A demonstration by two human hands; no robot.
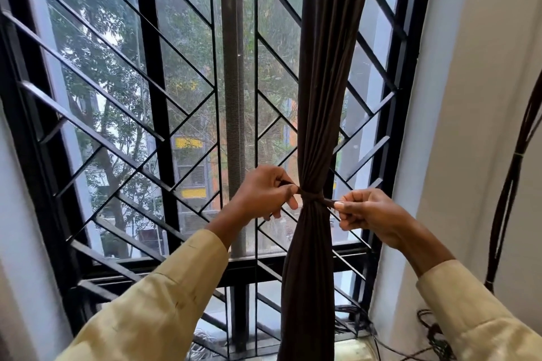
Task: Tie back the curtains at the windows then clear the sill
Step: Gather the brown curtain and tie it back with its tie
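Note:
A dark brown curtain hangs gathered into a narrow bundle in front of the right half of the window. A thin brown tie band wraps around it at mid height and pinches it in. My left hand grips the band's left end just left of the curtain. My right hand pinches the band's right end just right of it. The band runs taut between both hands. The sill shows only at the bottom, partly hidden by the curtain's lower end and my sleeves.
A black metal grille with slanted bars covers the whole window. A mesh screen post stands at the centre. Dark cables hang down the white wall at right and tangle in a heap by the sill.

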